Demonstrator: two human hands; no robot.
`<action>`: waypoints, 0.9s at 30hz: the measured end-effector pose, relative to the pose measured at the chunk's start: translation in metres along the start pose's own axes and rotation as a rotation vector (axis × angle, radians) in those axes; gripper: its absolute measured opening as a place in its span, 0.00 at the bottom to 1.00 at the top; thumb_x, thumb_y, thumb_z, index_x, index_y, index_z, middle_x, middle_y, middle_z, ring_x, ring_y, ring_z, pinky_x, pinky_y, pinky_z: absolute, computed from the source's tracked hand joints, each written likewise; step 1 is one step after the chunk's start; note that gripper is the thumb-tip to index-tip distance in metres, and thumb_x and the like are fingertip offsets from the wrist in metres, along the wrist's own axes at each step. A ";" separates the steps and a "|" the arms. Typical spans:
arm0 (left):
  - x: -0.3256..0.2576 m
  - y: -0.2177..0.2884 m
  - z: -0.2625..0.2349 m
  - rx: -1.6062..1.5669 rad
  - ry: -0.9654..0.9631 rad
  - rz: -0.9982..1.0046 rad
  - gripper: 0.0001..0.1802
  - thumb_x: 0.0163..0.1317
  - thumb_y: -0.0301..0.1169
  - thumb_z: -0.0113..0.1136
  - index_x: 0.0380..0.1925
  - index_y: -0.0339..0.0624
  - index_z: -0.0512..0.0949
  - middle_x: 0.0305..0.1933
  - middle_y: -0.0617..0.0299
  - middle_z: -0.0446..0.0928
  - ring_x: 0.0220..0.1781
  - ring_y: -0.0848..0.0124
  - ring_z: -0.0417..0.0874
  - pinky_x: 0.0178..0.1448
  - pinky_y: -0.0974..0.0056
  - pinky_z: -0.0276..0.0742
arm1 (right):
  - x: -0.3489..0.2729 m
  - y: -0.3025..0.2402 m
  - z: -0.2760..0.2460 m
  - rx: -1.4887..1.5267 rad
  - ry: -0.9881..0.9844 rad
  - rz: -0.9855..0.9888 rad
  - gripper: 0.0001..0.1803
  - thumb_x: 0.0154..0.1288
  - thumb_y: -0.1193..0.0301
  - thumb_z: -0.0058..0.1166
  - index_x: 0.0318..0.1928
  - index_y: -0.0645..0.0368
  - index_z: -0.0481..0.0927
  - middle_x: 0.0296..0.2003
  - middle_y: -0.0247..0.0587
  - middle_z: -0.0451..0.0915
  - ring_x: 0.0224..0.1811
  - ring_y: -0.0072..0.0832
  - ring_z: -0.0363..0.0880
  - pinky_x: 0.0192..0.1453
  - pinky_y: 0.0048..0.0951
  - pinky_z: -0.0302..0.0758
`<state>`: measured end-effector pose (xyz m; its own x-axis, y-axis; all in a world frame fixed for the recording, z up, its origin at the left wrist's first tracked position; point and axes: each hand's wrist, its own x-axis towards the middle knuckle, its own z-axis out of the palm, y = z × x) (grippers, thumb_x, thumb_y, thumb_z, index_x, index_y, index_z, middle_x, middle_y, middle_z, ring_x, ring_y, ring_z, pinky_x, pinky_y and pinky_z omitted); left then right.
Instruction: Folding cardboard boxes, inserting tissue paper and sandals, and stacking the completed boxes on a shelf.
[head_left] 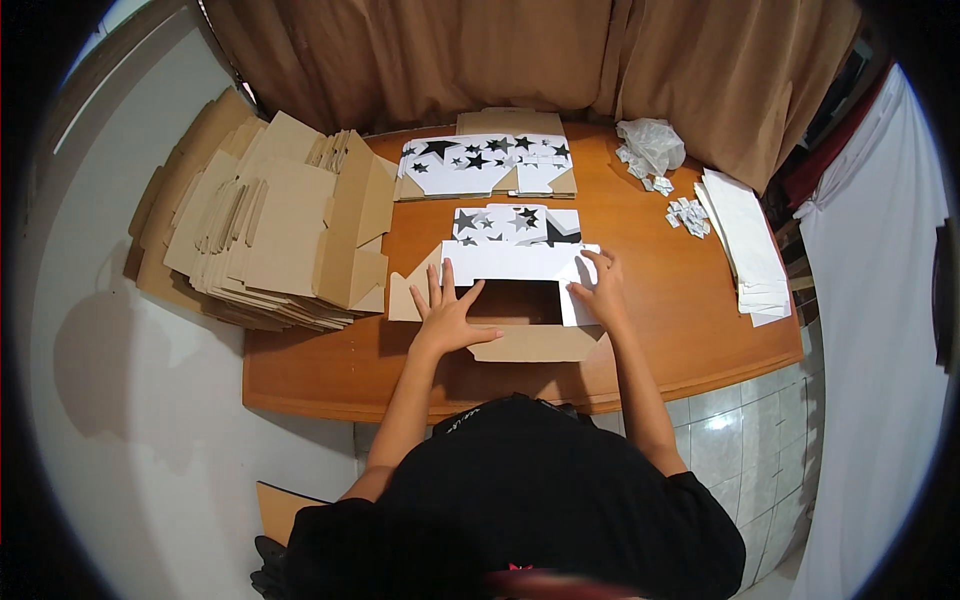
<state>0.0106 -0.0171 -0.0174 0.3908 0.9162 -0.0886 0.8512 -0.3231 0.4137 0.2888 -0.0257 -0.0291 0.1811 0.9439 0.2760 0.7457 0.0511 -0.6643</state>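
Wooden table [690,305], open box [530,308] near its front edge

Brown curtain [420,60] hangs behind the tabletop, and the box lies in front of the person, its hollow facing up. It looks only partly folded: the cavity has its shape, and a white panel [515,262] runs along the far side of the opening. As far as one can judge, the closing is not yet done, since the brown front flap [535,347] and the left flap [403,303] are both spread outward. Just beyond the white panel is a star-printed panel [497,222]; whether it is joined to the box cannot be told. Much material looks unused: a tall brown stack [270,220] of flat cardboard to the left and flat star-printed pieces [460,165] at the back.

The left hand [443,322] is spread wide over the left side of the box, fingers apart, the longer ones reaching the white panel's left end; it grips nothing that shows. The right hand [604,288] is at the white panel's right end, thumb and forefinger apart; whether they pinch its edge cannot be told.
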 end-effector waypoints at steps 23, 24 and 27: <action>-0.002 0.002 -0.010 -0.009 -0.017 -0.033 0.52 0.31 0.66 0.64 0.59 0.55 0.67 0.71 0.41 0.35 0.72 0.46 0.27 0.64 0.35 0.18 | 0.004 -0.017 0.016 -0.362 -0.003 0.000 0.39 0.39 0.62 0.67 0.53 0.58 0.63 0.56 0.67 0.57 0.49 0.57 0.65 0.48 0.47 0.70; -0.003 -0.001 -0.012 -0.046 0.056 -0.033 0.48 0.34 0.62 0.65 0.57 0.54 0.68 0.71 0.43 0.37 0.72 0.47 0.30 0.64 0.35 0.20 | 0.005 -0.019 0.014 -0.343 -0.023 0.008 0.40 0.39 0.59 0.67 0.53 0.58 0.63 0.57 0.68 0.57 0.49 0.58 0.65 0.48 0.48 0.70; -0.008 -0.008 -0.022 -0.070 0.227 -0.113 0.42 0.39 0.54 0.66 0.56 0.51 0.67 0.70 0.44 0.41 0.72 0.47 0.34 0.65 0.35 0.24 | 0.010 -0.021 0.010 -0.317 -0.084 0.050 0.45 0.38 0.55 0.68 0.57 0.58 0.61 0.58 0.68 0.54 0.53 0.59 0.62 0.50 0.50 0.68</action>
<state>-0.0069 -0.0162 -0.0003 0.1993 0.9778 0.0646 0.8557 -0.2058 0.4747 0.2682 -0.0137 -0.0193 0.1789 0.9670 0.1816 0.9021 -0.0876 -0.4226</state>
